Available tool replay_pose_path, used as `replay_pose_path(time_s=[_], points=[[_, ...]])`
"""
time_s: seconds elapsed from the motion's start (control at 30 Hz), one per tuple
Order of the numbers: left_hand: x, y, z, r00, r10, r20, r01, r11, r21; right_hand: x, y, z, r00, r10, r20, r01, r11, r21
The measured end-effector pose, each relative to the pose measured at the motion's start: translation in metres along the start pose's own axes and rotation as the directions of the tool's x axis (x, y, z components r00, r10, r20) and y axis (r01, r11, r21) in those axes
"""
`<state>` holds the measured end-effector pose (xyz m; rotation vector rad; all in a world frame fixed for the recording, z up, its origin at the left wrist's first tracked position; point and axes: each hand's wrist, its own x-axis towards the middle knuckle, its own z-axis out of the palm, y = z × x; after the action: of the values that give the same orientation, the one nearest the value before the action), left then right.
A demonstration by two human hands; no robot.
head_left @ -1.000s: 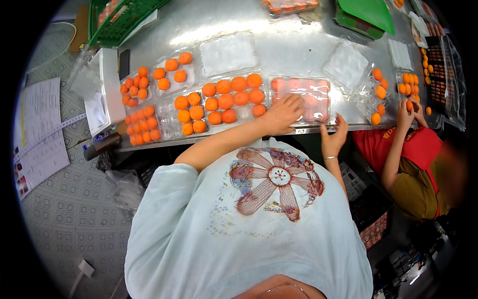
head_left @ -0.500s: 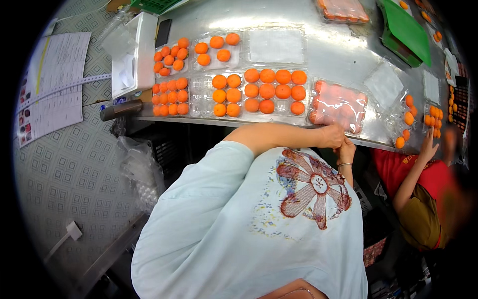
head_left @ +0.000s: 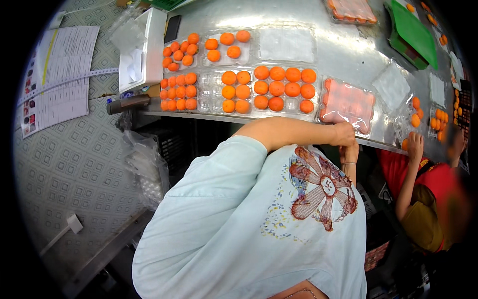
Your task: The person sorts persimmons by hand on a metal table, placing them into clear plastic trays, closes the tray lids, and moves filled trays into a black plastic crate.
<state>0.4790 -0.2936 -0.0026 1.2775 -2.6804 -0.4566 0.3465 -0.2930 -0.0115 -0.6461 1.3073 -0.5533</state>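
At the metal table's near edge, my left hand [head_left: 343, 133] and my right hand [head_left: 349, 151] are close together. A bracelet circles the right wrist. Both hands have their fingers drawn in, and what they grip is hidden. Just beyond them lies a clear-wrapped pack of orange fruit [head_left: 347, 103], its near side close to my left fingers. Left of the pack is a clear tray [head_left: 291, 105] of oranges with one bare pocket. A partly filled clear tray [head_left: 209, 93] adjoins it, its left pockets bare.
More oranges [head_left: 178, 92] in trays fill the table's left end, beside a white foam box [head_left: 155, 50] and a phone [head_left: 172, 28]. A green crate [head_left: 411, 35] stands at the far right. A co-worker's hand [head_left: 416, 145] is by an orange at the right.
The whole view has shifted slightly rightward. My hands stay by the wrapped pack, the left now covering more of the right's fingers. The co-worker's hand has moved left to an orange.
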Motion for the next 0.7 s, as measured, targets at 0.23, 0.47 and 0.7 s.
replay_pose_path(time_s=[0.23, 0.47, 0.7], points=[[-0.013, 0.002, -0.017, 0.999, -0.033, 0.012, 0.033, 0.999, -0.033, 0.008, 0.006, 0.006, 0.988, -0.135, -0.077, 0.117, 0.972, -0.202], [-0.028, -0.006, -0.067, 0.996, -0.053, -0.065, 0.042, 0.985, -0.169, -0.014, -0.025, 0.03, 0.985, -0.062, -0.162, -0.006, 0.923, -0.385], [-0.028, -0.002, -0.074, 0.98, -0.139, -0.138, 0.14, 0.99, -0.007, -0.013, -0.029, 0.032, 0.989, 0.039, -0.141, -0.073, 0.967, -0.245]])
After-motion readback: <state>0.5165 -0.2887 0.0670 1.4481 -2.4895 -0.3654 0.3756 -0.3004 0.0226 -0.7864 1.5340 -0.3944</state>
